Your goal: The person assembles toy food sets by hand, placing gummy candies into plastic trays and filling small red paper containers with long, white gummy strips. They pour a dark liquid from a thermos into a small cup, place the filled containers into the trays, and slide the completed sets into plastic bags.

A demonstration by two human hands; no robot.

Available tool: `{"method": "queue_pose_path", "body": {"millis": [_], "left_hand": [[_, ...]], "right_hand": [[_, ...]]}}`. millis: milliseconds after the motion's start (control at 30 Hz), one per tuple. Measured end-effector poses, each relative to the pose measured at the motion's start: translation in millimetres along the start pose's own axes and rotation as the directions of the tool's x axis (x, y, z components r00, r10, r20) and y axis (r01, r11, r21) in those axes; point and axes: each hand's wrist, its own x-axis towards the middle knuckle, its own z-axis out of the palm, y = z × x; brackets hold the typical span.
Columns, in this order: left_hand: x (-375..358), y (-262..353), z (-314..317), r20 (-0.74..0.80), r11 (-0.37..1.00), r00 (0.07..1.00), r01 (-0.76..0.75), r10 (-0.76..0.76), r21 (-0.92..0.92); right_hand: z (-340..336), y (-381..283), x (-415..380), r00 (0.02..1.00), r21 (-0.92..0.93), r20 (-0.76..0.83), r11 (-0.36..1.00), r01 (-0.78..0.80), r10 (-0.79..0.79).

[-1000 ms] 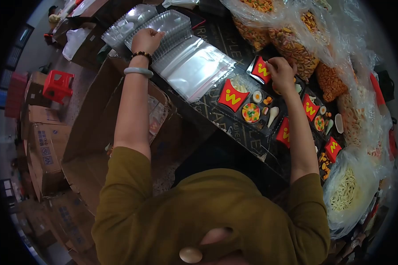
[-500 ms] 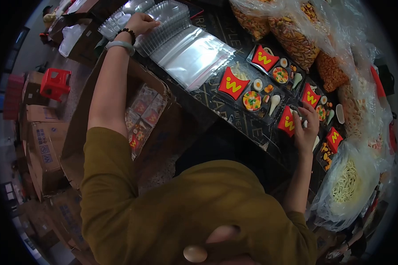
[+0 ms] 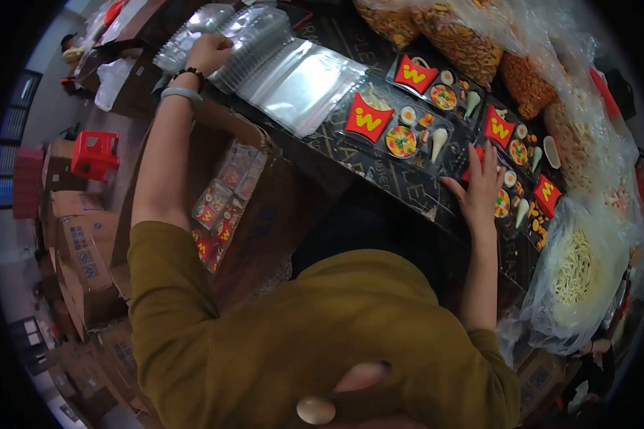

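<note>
My left hand [image 3: 210,54], with beads and a pale bangle at the wrist, is closed over the stacked clear plastic trays [image 3: 254,43]; anything between its fingers is hidden. Below the stack lie clear bags [image 3: 300,86]. My right hand [image 3: 481,187] has its fingers spread over a tray of miniature foods, partly covering a red fries piece [image 3: 469,170]. Left of it, another filled tray holds a red fries piece [image 3: 369,116], a small pizza [image 3: 401,142], an egg and a drumstick. More such sets lie above and to the right.
Bags of small pieces [image 3: 458,43] line the table's back and right side, with a bag of pale strips [image 3: 571,275] nearest me. An open carton [image 3: 147,179] with packed sets [image 3: 225,193] stands left of the table. Further left are a red stool [image 3: 95,156] and cartons [image 3: 89,250].
The view has shifted a little. My left hand has curled its fingers at the tray stack. My right hand's fingers have spread apart and lie over the upper part of the same set.
</note>
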Motion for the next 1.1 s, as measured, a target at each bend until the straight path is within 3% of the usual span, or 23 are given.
{"method": "queue_pose_path", "body": {"millis": [100, 133, 200, 233, 300, 333, 367, 400, 433, 500, 533, 600, 633, 767, 867, 967, 1067, 1100], "left_hand": [[-13.3, 11.6, -9.3, -0.002, 0.981, 0.995, 0.103, -0.105, -0.163], [-9.0, 2.4, -4.6, 0.033, 0.925, 0.983, 0.179, -0.179, -0.336], [-9.9, -7.5, 1.0, 0.04, 0.85, 0.97, 0.229, -0.239, -0.474], [-13.1, -4.7, 0.2, 0.029, 0.853, 0.968, 0.235, -0.251, -0.466], [-18.8, 10.3, 3.5, -0.176, 0.963, 0.957, 0.197, -0.229, -0.182], [-26.9, 30.2, 1.4, -0.21, 0.961, 0.954, 0.165, -0.213, -0.223], [-31.6, 44.0, 8.6, -0.312, 0.98, 0.946, 0.029, -0.091, -0.199], [-37.1, 58.2, 17.1, -0.407, 0.981, 0.913, -0.104, 0.029, -0.162], [-46.5, 80.3, 25.3, -0.396, 0.961, 0.914, -0.184, 0.089, -0.208], [-70.9, 126.0, 43.6, -0.297, 0.913, 0.926, -0.314, 0.234, -0.259], [-86.0, 149.9, 50.6, -0.163, 0.917, 0.956, -0.283, 0.245, -0.282], [-110.8, 185.4, 74.8, -0.104, 0.899, 0.946, -0.325, 0.308, -0.293], [-122.2, 201.1, 84.4, -0.025, 0.9, 0.971, -0.231, 0.239, -0.371], [-145.7, 230.0, 121.7, -0.109, 0.93, 0.972, -0.231, 0.208, -0.285], [-152.1, 233.6, 131.8, -0.124, 0.936, 0.979, -0.19, 0.159, -0.296], [-153.4, 231.6, 138.6, -0.181, 0.928, 0.971, -0.206, 0.155, -0.311], [-153.7, 231.9, 140.1, -0.203, 0.919, 0.967, -0.216, 0.155, -0.329], [-153.7, 231.7, 139.8, -0.203, 0.916, 0.967, -0.218, 0.155, -0.336]], "right_hand": [[-5.9, -1.4, -1.9, 1.0, 0.013, -0.02, 1.0, -0.01, 0.01], [-8.9, -7.4, 1.5, 0.997, 0.026, -0.072, 1.0, 0.01, -0.008], [-7.5, -16.9, 12.1, 0.99, 0.115, -0.12, 0.99, 0.081, -0.067], [-9.5, -24.1, 20.3, 0.985, 0.154, -0.146, 0.981, 0.116, -0.094], [-8.1, -40.7, 39.1, 0.976, 0.302, -0.199, 0.942, 0.149, -0.091], [-2.8, -44.3, 49.3, 0.976, 0.373, -0.201, 0.914, 0.159, -0.088], [-3.3, -55.6, 65.3, 0.969, 0.523, -0.224, 0.827, 0.207, -0.101], [-2.7, -65.8, 77.3, 0.977, 0.558, -0.194, 0.808, 0.188, -0.093], [0.2, -74.8, 87.8, 0.983, 0.594, -0.164, 0.787, 0.168, -0.086], [15.5, -87.3, 111.7, 0.995, 0.598, -0.035, 0.796, 0.094, -0.092], [29.7, -92.1, 123.9, 0.993, 0.574, -0.043, 0.811, 0.114, -0.109], [44.1, -104.1, 140.5, 0.988, 0.499, -0.042, 0.853, 0.152, -0.152], [45.5, -112.2, 148.0, 0.983, 0.446, -0.035, 0.878, 0.175, -0.178], [61.8, -117.0, 167.4, 0.962, 0.305, 0.052, 0.922, 0.239, -0.266], [60.4, -110.0, 159.1, 0.976, 0.453, -0.056, 0.866, 0.213, -0.211], [54.4, -111.9, 146.4, 0.984, 0.616, 0.153, 0.787, -0.022, -0.092], [46.9, -109.1, 146.8, 0.939, 0.406, 0.132, 0.882, 0.24, -0.316], [44.0, -111.7, 146.4, 0.929, 0.431, 0.209, 0.882, 0.192, -0.305]]}}
